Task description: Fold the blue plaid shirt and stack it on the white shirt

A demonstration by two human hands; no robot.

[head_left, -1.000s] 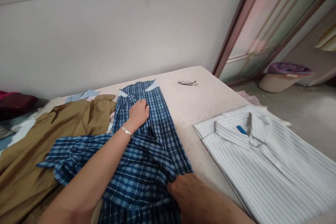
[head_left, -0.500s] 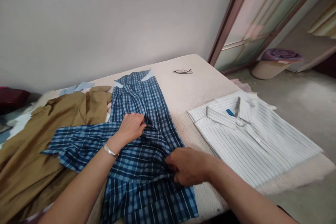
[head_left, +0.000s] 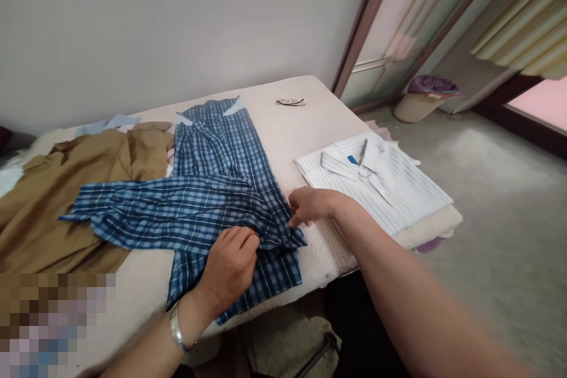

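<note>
On the bed point(head_left: 305, 130), blue plaid shirt point(head_left: 212, 171) lengthwise, collar toward wall, both hands apparently pinching its hem.

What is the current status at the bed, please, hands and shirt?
Left hand gripping blue plaid shirt near hem. Right hand pinching its right edge. Folded striped shirt beside, brown garment left; nothing blocking.

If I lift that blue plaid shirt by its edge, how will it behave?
Probably floppy: the blue plaid shirt already bunches where the left hand and right hand pinch it. Its spread sleeve would likely trail and drag. It looks light.
</note>
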